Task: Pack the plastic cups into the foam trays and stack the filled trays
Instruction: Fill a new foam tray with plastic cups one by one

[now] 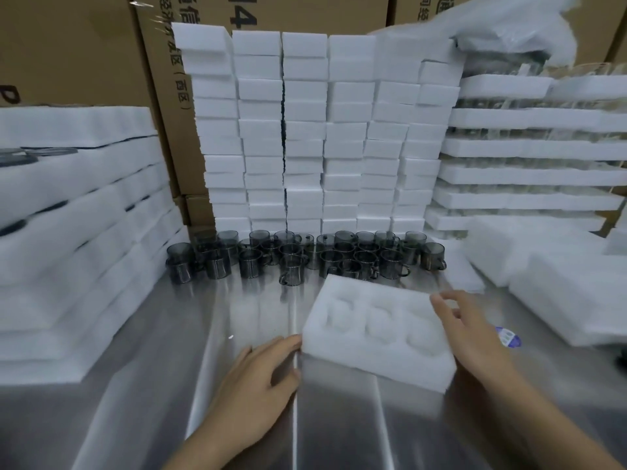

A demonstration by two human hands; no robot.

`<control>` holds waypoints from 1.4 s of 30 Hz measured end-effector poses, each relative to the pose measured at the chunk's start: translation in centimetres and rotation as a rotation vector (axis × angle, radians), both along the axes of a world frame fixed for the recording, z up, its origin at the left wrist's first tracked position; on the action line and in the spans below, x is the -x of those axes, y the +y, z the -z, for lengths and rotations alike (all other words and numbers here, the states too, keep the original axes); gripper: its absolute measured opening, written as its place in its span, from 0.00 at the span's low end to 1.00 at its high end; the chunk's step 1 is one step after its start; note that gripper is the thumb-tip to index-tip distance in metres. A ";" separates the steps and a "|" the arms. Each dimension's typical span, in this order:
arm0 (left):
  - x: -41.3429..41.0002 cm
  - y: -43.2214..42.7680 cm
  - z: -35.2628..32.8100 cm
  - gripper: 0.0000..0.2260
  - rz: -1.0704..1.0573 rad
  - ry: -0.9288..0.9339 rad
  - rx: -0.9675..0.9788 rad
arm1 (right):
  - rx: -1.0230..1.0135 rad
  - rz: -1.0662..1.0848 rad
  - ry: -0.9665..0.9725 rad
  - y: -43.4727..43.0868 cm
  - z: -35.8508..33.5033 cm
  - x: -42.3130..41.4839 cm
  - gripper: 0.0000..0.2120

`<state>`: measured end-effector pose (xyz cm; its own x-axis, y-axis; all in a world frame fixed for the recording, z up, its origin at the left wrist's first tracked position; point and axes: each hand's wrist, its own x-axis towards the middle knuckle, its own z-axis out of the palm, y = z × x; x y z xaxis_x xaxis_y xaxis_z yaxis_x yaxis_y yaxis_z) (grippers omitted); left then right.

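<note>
White foam tray (369,366) with round hollows, all empty, lies on the shiny steel counter (176,334) in front of me. My left hand (261,374) lies flat, fingers straight and together, touching the tray's left end. My right hand (475,337) rests on its right end, fingers loosely spread. Smoky grey handled plastic cups (298,257) stand clustered just behind the tray.

The foam tray (376,330) is plain white, like the foam blocks (305,130) stacked behind. The cups (298,256) are smoky translucent grey. The surface (169,334) is shiny silver-grey. The cardboard boxes (68,45) are brown with dark print. A sticker (508,336) shows blue and white.
</note>
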<state>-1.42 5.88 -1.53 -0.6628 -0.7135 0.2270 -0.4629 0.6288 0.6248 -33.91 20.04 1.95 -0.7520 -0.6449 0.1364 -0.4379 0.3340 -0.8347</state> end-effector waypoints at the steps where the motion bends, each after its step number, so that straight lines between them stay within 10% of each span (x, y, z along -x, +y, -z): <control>1: 0.0 0.1 -0.3 0.18 -0.010 0.074 -0.064 | 0.068 -0.025 -0.142 -0.2 0.2 -0.2 0.13; 3: 0.1 0.0 -0.6 0.06 -0.018 0.222 -0.184 | 0.152 -0.101 -0.281 -0.9 0.4 -0.5 0.21; 14: 0.5 -4.3 -1.0 0.13 -0.386 0.391 -0.128 | 0.207 -0.304 -0.180 -1.4 1.6 -1.6 0.31; 20: 0.1 -11.9 -4.0 0.24 -0.505 -0.103 0.349 | 0.156 -0.400 -0.151 -1.6 2.0 -1.2 0.33; 27: 0.7 -17.4 -6.2 0.21 -0.626 -0.398 0.293 | 0.183 -0.402 -0.077 -1.6 1.8 -1.2 0.27; 42: -0.8 -14.4 -3.1 0.26 -0.494 -0.065 0.130 | 0.175 -0.381 -0.043 -1.4 1.7 -1.3 0.24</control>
<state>-0.64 -8.53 1.61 -0.2696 -0.9136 0.3043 -0.7595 0.3960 0.5161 -32.58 18.64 0.21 -0.4715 -0.8480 0.2421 -0.4659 0.0064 -0.8848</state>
